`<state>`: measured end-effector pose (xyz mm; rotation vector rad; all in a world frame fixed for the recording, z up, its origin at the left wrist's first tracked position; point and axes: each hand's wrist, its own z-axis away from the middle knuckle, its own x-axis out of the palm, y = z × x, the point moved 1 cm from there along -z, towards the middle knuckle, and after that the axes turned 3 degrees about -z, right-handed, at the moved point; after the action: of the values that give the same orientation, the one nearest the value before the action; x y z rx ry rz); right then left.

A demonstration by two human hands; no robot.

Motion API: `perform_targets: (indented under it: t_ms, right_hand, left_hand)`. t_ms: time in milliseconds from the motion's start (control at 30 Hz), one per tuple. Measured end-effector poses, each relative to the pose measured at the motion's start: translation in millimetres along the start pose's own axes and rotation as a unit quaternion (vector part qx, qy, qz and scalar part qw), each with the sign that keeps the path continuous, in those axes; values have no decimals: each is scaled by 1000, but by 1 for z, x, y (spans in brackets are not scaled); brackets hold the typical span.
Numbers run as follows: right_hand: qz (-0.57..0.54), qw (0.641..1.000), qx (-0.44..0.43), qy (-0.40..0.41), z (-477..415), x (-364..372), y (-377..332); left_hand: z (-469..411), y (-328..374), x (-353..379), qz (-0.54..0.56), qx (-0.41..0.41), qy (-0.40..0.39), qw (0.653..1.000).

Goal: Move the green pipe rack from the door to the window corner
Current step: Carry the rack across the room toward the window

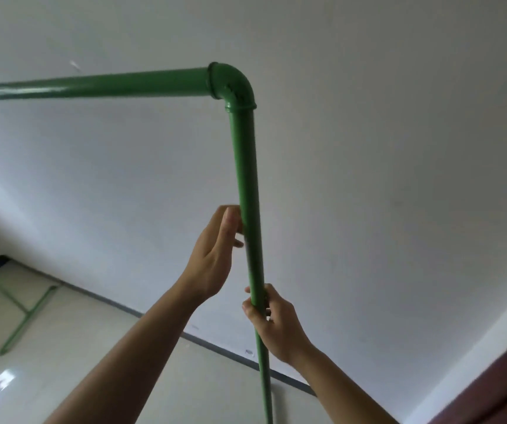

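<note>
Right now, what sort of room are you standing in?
Probably a bare, unfurnished indoor room. A plain white wall meets a glossy pale tiled floor along a dark skirting strip, and a green pipe rack held by both hands is the only furnishing in view.

Both forearms raised, left hand [215,249] open with fingers extended, right hand [272,321] curled in a grip

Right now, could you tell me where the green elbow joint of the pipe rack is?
In the head view, the green elbow joint sits upper centre against the white wall, joining the horizontal bar to the upright post, above both hands.
</note>
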<state>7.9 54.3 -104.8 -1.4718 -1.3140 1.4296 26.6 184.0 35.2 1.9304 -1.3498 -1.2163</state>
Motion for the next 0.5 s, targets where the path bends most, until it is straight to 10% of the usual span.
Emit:
perform_targets:
  t_ms: [167,300,367,500]
  right_hand:
    - [-123,991,-33,45,-26,7,-40]
    - [-126,986,-51,92,-26,13,-52]
    - [-131,985,-61,90,-19,18,-52]
    - [-153,980,-62,107,-16,30,-50]
  left_hand:
    - [-28,35,-64,-140,91,246,955]
    - [-77,75,-126,-268,234,454,817]
    - [-101,91,-149,-342,239,424,804]
    - [-126,102,-168,-403,83,183,893]
